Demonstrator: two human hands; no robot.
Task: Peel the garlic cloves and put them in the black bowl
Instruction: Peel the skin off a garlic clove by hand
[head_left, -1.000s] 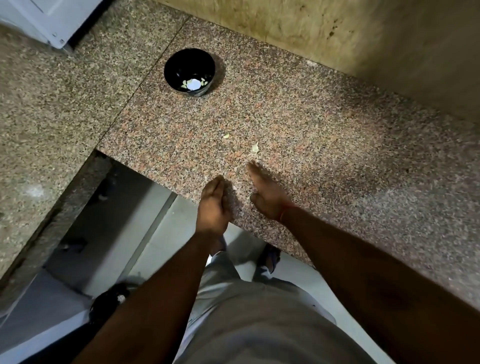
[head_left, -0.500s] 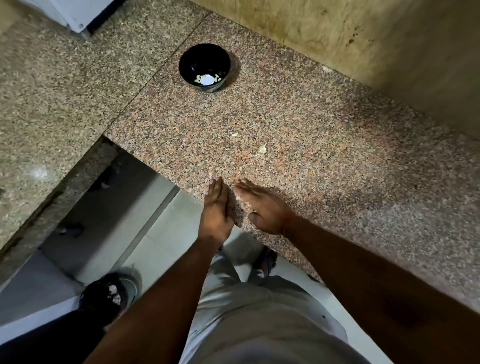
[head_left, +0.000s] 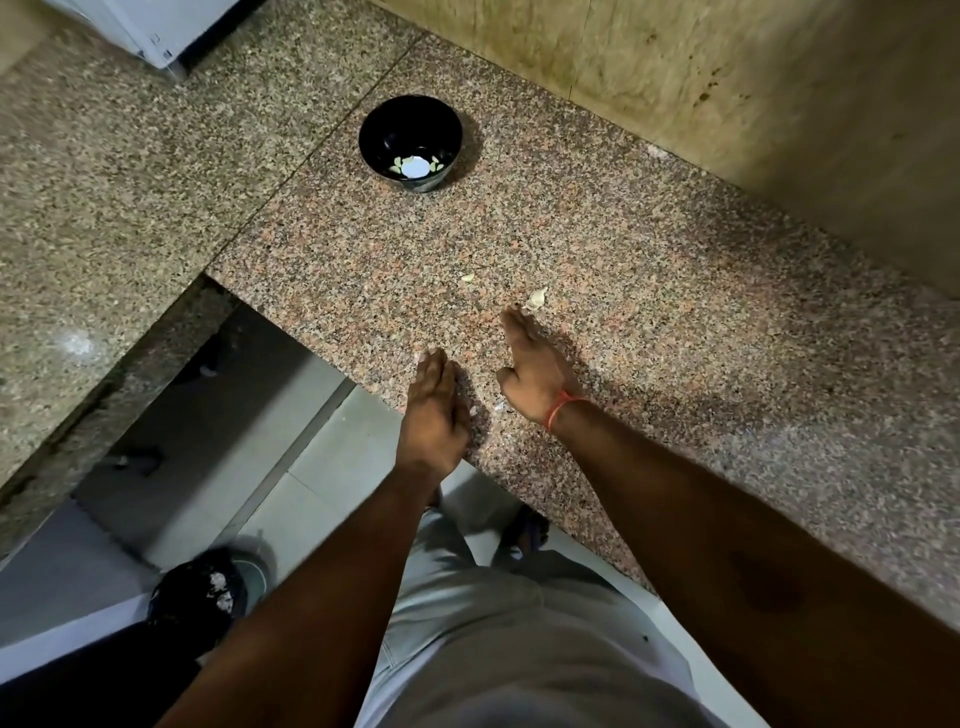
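A: Right hand (head_left: 532, 371) flat, fingers straight, tips touching a garlic skin scrap (head_left: 537, 299), looks like sweeping

B: Left hand (head_left: 434, 415) straight-fingered at the granite counter (head_left: 675, 312) edge as a catcher; peeled cloves (head_left: 397, 166) sit in the black bowl (head_left: 410, 143)

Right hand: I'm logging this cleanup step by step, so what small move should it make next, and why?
Probably sweep the right hand toward the counter edge, dragging the pale garlic skin scrap at its fingertips to the left hand, which waits edge-on at the rim as a catcher. Both hands are flat and hold nothing, and the black bowl already contains peeled cloves.
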